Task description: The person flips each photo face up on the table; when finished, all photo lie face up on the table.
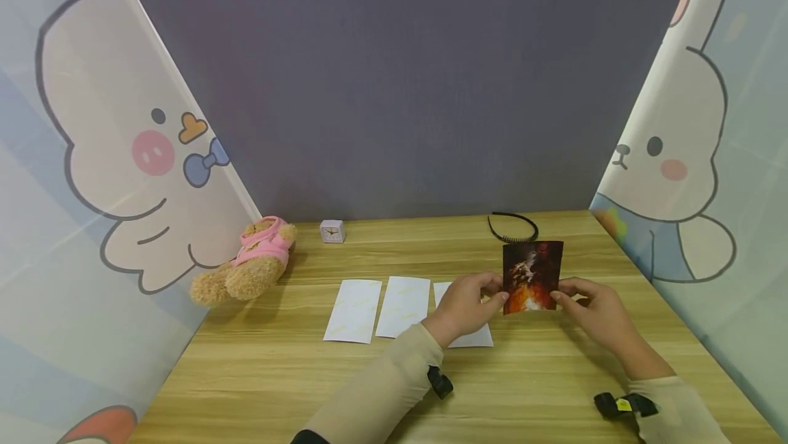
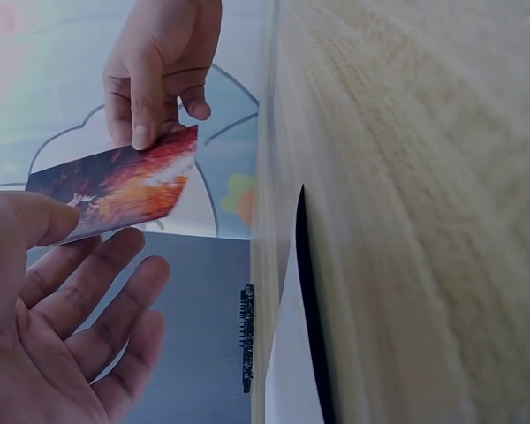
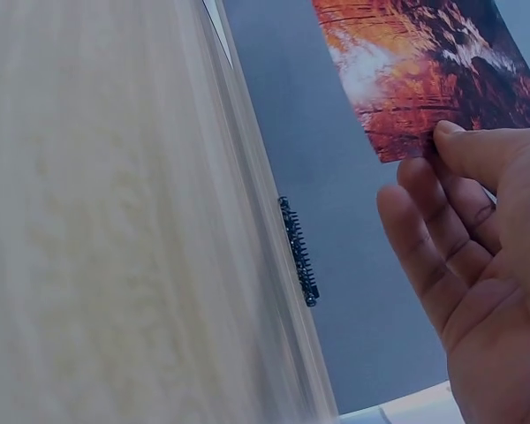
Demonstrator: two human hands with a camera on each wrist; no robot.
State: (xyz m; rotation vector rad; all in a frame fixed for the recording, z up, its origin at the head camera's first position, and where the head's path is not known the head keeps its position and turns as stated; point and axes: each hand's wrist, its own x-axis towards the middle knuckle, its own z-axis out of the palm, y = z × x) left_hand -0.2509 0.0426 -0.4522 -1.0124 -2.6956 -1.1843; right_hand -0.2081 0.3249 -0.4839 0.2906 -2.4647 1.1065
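Both hands hold up a photo print (image 1: 532, 277) with a dark top and a fiery orange lower part, its picture side toward the head camera. My left hand (image 1: 469, 304) pinches its left edge between thumb and fingers. At the opposite edge, my right hand (image 1: 596, 312) pinches with the thumb (image 3: 477, 150) over the picture side and fingers behind. In the left wrist view the print (image 2: 124, 187) stands well above the table. Three white sheets lie in a row to the left; the rightmost sheet (image 1: 470, 338) is partly hidden by my left hand.
The other white sheets (image 1: 353, 310) (image 1: 403, 307) lie left of my hands. A black toothed headband (image 1: 514, 238) rests behind the print. Near the back wall stand a small square clock (image 1: 333, 231) and, at left, a plush toy (image 1: 261, 259) in pink. Cartoon-printed side panels flank the wooden table (image 1: 277, 389).
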